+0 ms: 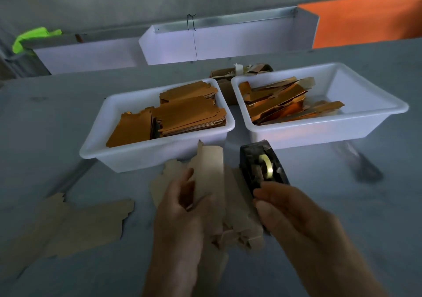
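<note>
The left hand (180, 207) curls its fingers round a card (211, 171), holding it folded for taping. The right hand (296, 216) has its fingers bent at the dispenser (262, 166); I cannot tell if they pinch tape.

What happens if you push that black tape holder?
The tape dispenser probably slides rather than rolls: its long base lies flat on the table. It looks bulky, so likely heavy for its size. Only the small tape roll inside would spin.

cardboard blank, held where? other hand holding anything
Left hand grips the cardboard blank by its near half. Right hand is at the tape dispenser's near end; grip cannot be told.
</note>
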Motion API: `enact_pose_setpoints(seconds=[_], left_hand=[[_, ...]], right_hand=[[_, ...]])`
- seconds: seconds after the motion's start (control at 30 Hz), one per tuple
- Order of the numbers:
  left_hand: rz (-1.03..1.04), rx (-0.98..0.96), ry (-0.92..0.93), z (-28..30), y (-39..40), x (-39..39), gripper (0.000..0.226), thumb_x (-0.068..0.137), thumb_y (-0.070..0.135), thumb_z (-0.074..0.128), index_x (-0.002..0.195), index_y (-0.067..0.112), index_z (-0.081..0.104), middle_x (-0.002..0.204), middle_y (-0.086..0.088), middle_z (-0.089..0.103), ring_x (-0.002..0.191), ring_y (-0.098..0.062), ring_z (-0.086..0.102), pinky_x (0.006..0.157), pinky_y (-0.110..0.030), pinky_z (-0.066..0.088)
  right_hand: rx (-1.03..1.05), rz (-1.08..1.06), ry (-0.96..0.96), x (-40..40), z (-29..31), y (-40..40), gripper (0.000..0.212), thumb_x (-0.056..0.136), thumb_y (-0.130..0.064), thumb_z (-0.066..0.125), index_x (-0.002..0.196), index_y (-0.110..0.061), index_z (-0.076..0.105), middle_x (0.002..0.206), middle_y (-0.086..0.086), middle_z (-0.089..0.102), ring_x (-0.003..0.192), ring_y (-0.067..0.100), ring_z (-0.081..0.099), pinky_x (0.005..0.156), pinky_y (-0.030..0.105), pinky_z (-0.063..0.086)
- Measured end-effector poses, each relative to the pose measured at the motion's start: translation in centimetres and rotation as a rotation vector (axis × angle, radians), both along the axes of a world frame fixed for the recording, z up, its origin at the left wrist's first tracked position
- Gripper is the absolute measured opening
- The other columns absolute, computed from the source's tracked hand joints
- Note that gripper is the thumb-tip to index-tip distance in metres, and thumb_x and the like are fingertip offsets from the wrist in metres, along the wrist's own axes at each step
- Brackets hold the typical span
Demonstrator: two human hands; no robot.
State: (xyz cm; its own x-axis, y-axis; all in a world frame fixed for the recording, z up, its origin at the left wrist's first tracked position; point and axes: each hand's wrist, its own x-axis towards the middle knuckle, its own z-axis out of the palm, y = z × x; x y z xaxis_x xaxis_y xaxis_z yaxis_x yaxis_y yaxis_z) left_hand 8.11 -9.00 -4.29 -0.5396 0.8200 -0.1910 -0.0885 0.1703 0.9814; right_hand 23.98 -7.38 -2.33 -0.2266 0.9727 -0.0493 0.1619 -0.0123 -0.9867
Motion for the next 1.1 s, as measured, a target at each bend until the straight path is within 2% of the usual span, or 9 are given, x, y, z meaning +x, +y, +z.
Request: enact_pose_setpoints(seconds=[0.1,0.23,0.3,0.37,0.47,0.63,0.73,0.97,1.1], left_hand=[[-0.140,0.048,-0.090,0.6,-1.6,1.5,0.062,0.063,0.011,0.086,0.115,0.036,0.063,0.100,0.009,0.074,0.090,-0.013,0.071,0.071,-0.034,0.055],[-0.273,0.058,-0.167,1.2,-2.5,2.4,0.069,0.051,0.016,0.080,0.116,0.028,0.061,0.103,0.003,0.074,0.095,-0.016,0.071,0.073,-0.032,0.056],[-0.337,0.055,-0.250,1.6,-2.3,2.0,0.072,0.051,0.016,0.081,0.120,0.021,0.059,0.104,-0.005,0.074,0.096,-0.023,0.070,0.074,-0.034,0.057],[-0.362,0.059,-0.351,1.9,-2.1,1.4,0.060,0.057,0.008,0.074,0.116,0.009,0.063,0.103,-0.016,0.073,0.095,-0.032,0.070,0.077,-0.036,0.057],[-0.355,0.040,-0.370,1.8,-2.1,1.0,0.040,0.056,-0.005,0.076,0.096,0.004,0.074,0.096,-0.020,0.073,0.086,-0.030,0.071,0.068,-0.031,0.058],[-0.320,0.048,-0.022,1.0,-2.0,0.9,0.029,0.059,0.023,0.073,0.088,0.028,0.076,0.084,-0.007,0.076,0.079,-0.019,0.072,0.067,-0.026,0.055],[-0.371,0.008,-0.021,1.0,-1.9,1.1,0.033,0.058,0.033,0.078,0.091,0.031,0.075,0.085,-0.004,0.076,0.081,-0.020,0.073,0.072,-0.034,0.054],[-0.211,0.018,0.127,1.1,-1.8,2.5,0.019,0.063,0.035,0.077,0.082,0.037,0.074,0.071,0.001,0.074,0.066,-0.015,0.071,0.058,-0.026,0.055],[-0.147,0.016,0.217,0.8,-1.7,3.1,0.020,0.061,0.037,0.072,0.080,0.034,0.074,0.067,-0.001,0.073,0.067,-0.024,0.071,0.064,-0.047,0.058]], right_hand=[[-0.093,0.026,0.139,-0.8,-0.8,-0.2,0.056,0.046,-0.058,0.062,0.097,-0.036,0.064,0.090,-0.025,0.071,0.083,-0.007,0.067,0.063,0.006,0.047],[-0.161,0.035,0.222,-1.2,-1.5,0.4,0.014,0.070,-0.024,0.072,0.084,-0.019,0.072,0.080,0.004,0.074,0.080,0.022,0.069,0.070,0.036,0.057],[-0.196,0.034,0.285,-0.9,-1.6,0.6,0.011,0.068,-0.014,0.072,0.079,-0.015,0.073,0.077,0.013,0.072,0.078,0.031,0.066,0.075,0.046,0.056],[-0.218,0.040,0.325,-0.6,-1.5,0.7,0.016,0.062,-0.019,0.070,0.077,-0.015,0.074,0.071,0.012,0.070,0.069,0.023,0.065,0.064,0.037,0.056],[-0.237,0.047,0.345,-0.1,-1.5,0.8,0.011,0.074,-0.006,0.069,0.075,-0.015,0.074,0.066,0.009,0.069,0.059,0.013,0.063,0.053,0.021,0.051],[-0.177,0.042,0.254,0.3,-1.8,0.8,0.014,0.078,-0.007,0.068,0.075,-0.019,0.074,0.064,0.006,0.069,0.057,0.011,0.061,0.053,0.024,0.048],[-0.171,0.081,0.229,0.3,-1.7,0.7,0.014,0.078,-0.009,0.068,0.080,-0.022,0.073,0.071,0.008,0.071,0.061,0.016,0.063,0.057,0.030,0.050],[0.103,-0.022,-0.095,0.2,-1.8,0.0,0.016,0.068,-0.035,0.066,0.082,-0.043,0.066,0.066,-0.011,0.066,0.056,0.002,0.057,0.052,0.011,0.043],[0.247,-0.072,-0.112,-0.1,-1.4,-0.6,0.004,0.078,-0.041,0.070,0.080,-0.044,0.068,0.070,-0.016,0.064,0.062,0.003,0.059,0.052,0.008,0.041]])
